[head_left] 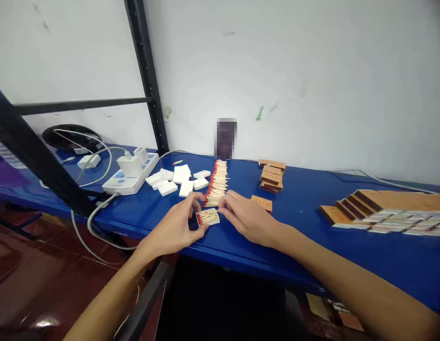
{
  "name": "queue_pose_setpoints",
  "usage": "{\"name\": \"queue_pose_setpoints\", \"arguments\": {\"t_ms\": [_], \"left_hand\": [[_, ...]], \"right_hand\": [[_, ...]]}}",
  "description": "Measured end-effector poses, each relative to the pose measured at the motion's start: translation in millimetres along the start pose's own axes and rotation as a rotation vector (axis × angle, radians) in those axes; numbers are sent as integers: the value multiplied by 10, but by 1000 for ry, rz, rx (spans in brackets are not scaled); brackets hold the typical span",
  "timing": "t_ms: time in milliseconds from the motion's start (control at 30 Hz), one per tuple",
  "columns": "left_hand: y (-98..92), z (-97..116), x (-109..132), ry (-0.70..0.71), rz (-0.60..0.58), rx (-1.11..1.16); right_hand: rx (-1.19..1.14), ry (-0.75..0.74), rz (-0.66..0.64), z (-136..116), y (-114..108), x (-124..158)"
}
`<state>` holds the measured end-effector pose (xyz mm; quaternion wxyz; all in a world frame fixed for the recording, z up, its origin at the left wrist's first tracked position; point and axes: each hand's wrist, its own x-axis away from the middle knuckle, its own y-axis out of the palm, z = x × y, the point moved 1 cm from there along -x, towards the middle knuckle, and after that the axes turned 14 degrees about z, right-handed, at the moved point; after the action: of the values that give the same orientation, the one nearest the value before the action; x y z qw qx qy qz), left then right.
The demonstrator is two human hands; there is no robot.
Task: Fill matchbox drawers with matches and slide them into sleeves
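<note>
Between the thumb and fingers of my left hand [175,227] is a small white matchbox tray [213,221], partly filled with red-tipped matches [205,217]. My right hand [246,215] is closed in a pinch by the tray's right end, close to the front of a long row of loose matches [219,182]. What its fingertips hold, if anything, is hidden. The row runs back toward the wall, red heads to the left. Left of it lie several white trays [182,174]. An orange-brown matchbox sleeve [262,202] is just behind my right hand.
More sleeves [272,176] are piled farther back. At the right, matchboxes [393,210] stand in stepped stacks. A white power strip [130,175] with plugs and cables sits left, beside a black shelf post [147,71]. The blue table [298,255] ends in front of me.
</note>
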<state>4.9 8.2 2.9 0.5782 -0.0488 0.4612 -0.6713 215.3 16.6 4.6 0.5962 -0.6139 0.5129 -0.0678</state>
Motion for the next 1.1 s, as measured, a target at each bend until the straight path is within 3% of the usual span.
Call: {"name": "queue_pose_setpoints", "arguments": {"t_ms": [167,333,567,1100], "left_hand": [[-22,23,-2,31,-22,27],[-50,31,-1,47,-49,25],[-47,28,-2,57,-67,-5],[-51,13,10,66,-75,-16]], "right_hand": [[-69,-2,11,-16,55,-23],[43,64,22,98,81,-46],[104,64,-45,93,93,-62],[101,31,-15,77,93,-51]]}}
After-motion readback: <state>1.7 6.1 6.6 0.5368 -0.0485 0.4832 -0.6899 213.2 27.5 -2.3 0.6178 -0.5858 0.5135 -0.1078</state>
